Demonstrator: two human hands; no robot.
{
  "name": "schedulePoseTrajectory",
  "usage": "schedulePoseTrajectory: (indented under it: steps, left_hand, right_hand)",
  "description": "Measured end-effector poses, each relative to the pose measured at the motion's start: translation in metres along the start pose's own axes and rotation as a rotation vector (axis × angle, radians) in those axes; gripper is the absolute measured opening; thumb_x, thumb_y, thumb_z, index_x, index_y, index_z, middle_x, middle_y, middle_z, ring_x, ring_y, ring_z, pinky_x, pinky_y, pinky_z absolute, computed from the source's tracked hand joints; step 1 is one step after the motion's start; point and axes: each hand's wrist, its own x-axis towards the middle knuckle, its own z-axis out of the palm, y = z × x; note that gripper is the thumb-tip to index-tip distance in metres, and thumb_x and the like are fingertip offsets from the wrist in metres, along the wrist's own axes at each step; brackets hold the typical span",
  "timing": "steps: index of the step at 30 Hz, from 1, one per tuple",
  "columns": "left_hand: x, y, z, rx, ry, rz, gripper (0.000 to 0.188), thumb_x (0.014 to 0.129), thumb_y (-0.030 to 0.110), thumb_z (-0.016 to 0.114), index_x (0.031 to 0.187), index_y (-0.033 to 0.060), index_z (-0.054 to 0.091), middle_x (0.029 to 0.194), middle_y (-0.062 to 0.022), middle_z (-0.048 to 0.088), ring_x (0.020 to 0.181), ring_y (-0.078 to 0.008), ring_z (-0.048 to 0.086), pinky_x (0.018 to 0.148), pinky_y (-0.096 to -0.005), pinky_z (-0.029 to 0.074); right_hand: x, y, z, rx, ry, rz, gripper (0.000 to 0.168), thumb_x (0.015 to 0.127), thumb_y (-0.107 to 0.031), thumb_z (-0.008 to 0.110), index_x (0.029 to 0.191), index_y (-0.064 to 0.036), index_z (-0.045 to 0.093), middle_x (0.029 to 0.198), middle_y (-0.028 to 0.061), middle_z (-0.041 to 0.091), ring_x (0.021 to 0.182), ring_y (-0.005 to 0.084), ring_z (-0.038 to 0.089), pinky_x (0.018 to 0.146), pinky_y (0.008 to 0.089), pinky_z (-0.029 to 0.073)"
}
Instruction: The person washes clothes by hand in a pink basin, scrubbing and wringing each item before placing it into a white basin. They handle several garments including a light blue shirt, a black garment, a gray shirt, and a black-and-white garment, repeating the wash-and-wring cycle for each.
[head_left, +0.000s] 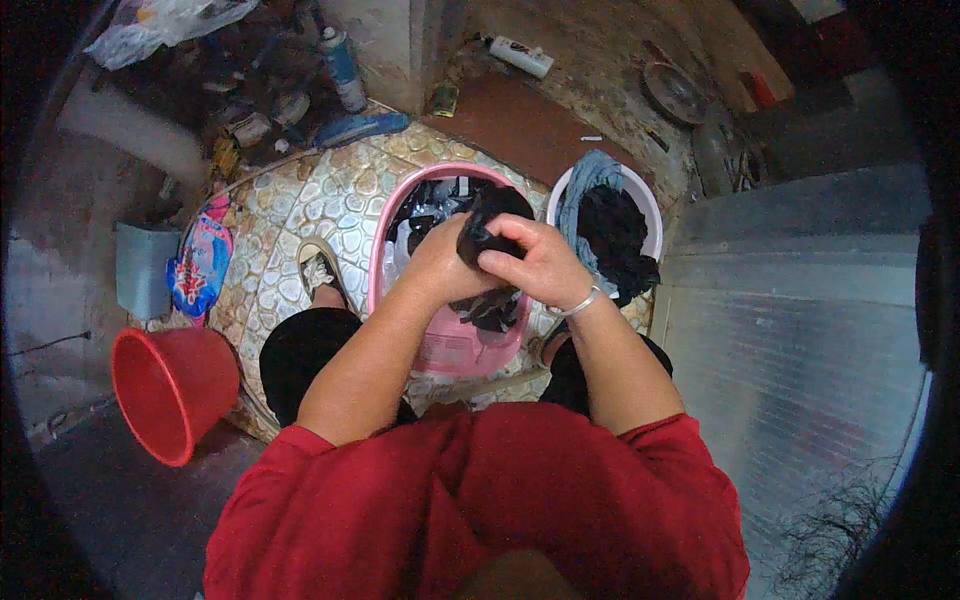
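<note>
Both my hands meet over a pink plastic basin (379, 232) on the floor before me. Black wet-looking cloth (504, 201) is bunched between them. My left hand (444, 259) is closed around its lower left side, its fingertips hidden by the cloth and the other hand. From the right, my right hand (536, 259) grips the same cloth with thumb and curled fingers; a bracelet (583, 301) circles that wrist. Dark cloth and water fill part of the basin. Just right of it stands a white tub (655, 196) holding black clothing (611, 225) and a blue-grey cloth (589, 184) draped over the edge.
A red bucket (202, 367) lies tilted at the left, near a grey bin (144, 270) and a blue and pink detergent bag (202, 262). A washboard-like ribbed panel (795, 330) stands at the right. Beyond the basins are a spray can (343, 71) and a white bottle (523, 58).
</note>
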Motion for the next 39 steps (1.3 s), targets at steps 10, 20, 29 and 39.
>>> schedulePoseTrajectory:
  steps: [10,20,29,39]
  left_hand:
    - [0.009,-0.002,-0.012,-0.017,0.409,0.070,0.048,0.065,0.007,0.064,0.113,0.0089,0.059,0.091,-0.0210,0.064,0.089,-0.0395,0.061,0.076,-0.0461,0.049]
    - [-0.002,0.025,0.030,-0.036,0.192,0.474,0.042,0.071,0.011,0.061,0.112,0.0075,0.056,0.083,-0.0131,0.063,0.081,-0.0321,0.063,0.069,-0.0430,0.051]
    - [0.002,0.021,-0.017,-0.080,0.407,0.241,0.090,0.061,0.000,0.066,0.143,0.0069,0.028,0.105,-0.0206,0.054,0.095,-0.0397,0.057,0.080,-0.0444,0.050]
    - [0.003,0.005,-0.037,0.000,0.356,-0.160,0.085,0.082,0.058,0.058,0.142,0.0046,0.029,0.107,-0.0310,0.055,0.094,-0.0450,0.060,0.081,-0.0478,0.050]
  right_hand:
    - [-0.004,0.090,-0.047,-0.362,0.236,0.414,0.050,0.077,-0.013,0.072,0.122,-0.004,0.052,0.095,0.0055,0.062,0.085,0.0171,0.058,0.077,0.0319,0.048]
    - [-0.009,0.170,0.078,-0.541,-0.350,0.511,0.067,0.074,-0.035,0.075,0.131,-0.009,0.049,0.119,0.0118,0.060,0.107,0.0262,0.057,0.097,0.0376,0.044]
    - [0.000,0.150,0.054,-0.823,-0.090,0.448,0.059,0.081,-0.037,0.066,0.130,-0.009,0.049,0.121,0.0119,0.058,0.109,0.0273,0.056,0.098,0.0392,0.043]
    - [-0.040,0.045,-0.061,-1.634,0.175,0.404,0.052,0.088,-0.038,0.056,0.129,-0.009,0.049,0.123,0.0121,0.056,0.111,0.0285,0.054,0.100,0.0410,0.042]
